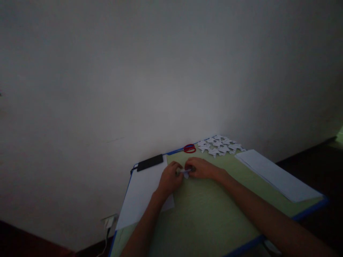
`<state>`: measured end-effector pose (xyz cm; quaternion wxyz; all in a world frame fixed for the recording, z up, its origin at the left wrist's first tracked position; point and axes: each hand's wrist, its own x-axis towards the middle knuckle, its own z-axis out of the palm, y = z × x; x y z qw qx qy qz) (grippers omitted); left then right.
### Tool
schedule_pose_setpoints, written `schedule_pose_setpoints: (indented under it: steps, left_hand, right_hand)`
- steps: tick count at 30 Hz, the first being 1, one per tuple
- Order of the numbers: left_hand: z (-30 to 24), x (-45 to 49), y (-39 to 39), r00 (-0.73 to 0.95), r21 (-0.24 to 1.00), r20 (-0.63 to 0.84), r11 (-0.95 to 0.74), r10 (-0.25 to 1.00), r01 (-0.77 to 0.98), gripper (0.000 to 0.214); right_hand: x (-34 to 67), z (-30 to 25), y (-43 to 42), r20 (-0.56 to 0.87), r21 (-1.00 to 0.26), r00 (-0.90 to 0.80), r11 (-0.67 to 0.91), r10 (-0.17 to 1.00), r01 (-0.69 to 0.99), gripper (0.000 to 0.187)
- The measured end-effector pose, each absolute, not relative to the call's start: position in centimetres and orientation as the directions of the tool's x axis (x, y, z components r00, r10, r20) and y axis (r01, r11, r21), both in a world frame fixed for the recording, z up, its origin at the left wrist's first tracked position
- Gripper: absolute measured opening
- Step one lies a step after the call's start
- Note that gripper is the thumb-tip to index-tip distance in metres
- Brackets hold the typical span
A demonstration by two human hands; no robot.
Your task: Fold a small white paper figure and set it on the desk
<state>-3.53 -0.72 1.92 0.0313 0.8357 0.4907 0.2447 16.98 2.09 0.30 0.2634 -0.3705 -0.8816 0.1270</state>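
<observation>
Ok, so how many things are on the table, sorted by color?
White: 4 - small folded paper between the left hand and right hand, left sheet, right paper stack, pile of folded shapes (counted as one; too small to count singly).
Black: 1 - phone.
Red: 1 - scissors.
Total: 6

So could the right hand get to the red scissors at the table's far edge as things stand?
Probably yes. The right hand sits just short of the red scissors, with only bare green tabletop between them. It is pinching a small white paper piece together with the left hand, though.
</observation>
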Motion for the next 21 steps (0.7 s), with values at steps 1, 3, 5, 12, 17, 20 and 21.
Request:
schedule_pose_setpoints:
  steps: [1,3,5,12,17,20,21]
  left_hand:
    - [2.1,-3.7,-0.6,0.338,0.283,0.417,-0.474,0.844,0.834,0.023]
    - [2.4,-4.3,-0.3,0.207,0.250,0.477,-0.358,0.854,0.900,0.025]
    - [2.6,-4.9,0.1,0.112,0.214,0.478,-0.239,0.871,0.947,0.026]
    - [2.0,-6.6,1.1,0.006,0.121,0.339,-0.050,0.941,0.991,0.023]
    - [1.4,-6.7,1.2,-0.022,0.171,0.328,-0.036,0.945,0.985,0.024]
    - [1.3,-6.2,1.2,0.060,0.186,0.401,-0.145,0.914,0.972,0.026]
    - [1.3,-6.0,1.2,0.130,0.194,0.418,-0.229,0.899,0.954,0.024]
  right_hand:
    - [16.9,0.3,2.1,0.374,-0.423,-0.587,0.695,0.718,0.581,0.018]
    - [16.9,0.4,2.0,0.373,-0.427,-0.587,0.695,0.718,0.579,0.018]
    - [16.9,0.4,2.0,0.374,-0.429,-0.582,0.691,0.722,0.582,0.017]
    - [17.0,0.1,2.1,0.386,-0.450,-0.574,0.690,0.723,0.566,0.016]
    - [17.0,0.1,2.2,0.383,-0.449,-0.579,0.693,0.720,0.564,0.016]
    - [17.0,0.2,2.2,0.392,-0.454,-0.581,0.699,0.713,0.552,0.015]
    - [17.0,0.2,2.2,0.389,-0.456,-0.582,0.699,0.714,0.551,0.015]
